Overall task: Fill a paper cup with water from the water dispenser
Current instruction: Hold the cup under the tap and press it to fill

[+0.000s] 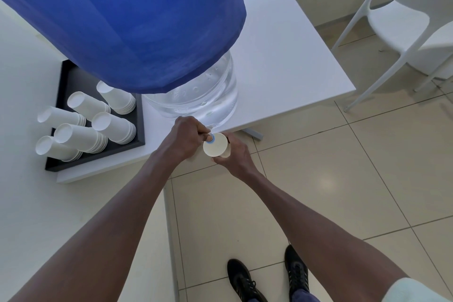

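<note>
A big water dispenser bottle (196,103), clear at the bottom and wrapped in a blue cover (137,19), stands at the front edge of a white table (282,56). Its small blue-ringed tap (210,138) sticks out over the table edge. My left hand (185,138) is closed around the tap. My right hand (234,157) holds a white paper cup (215,148) upright just under the tap, off the table edge. I cannot tell whether water is running or how much the cup holds.
A black tray (73,78) on the table's left holds several stacks of upside-down white paper cups (112,127). A white chair (402,22) stands at the right on the beige tiled floor (331,179). My black shoes (267,277) show below.
</note>
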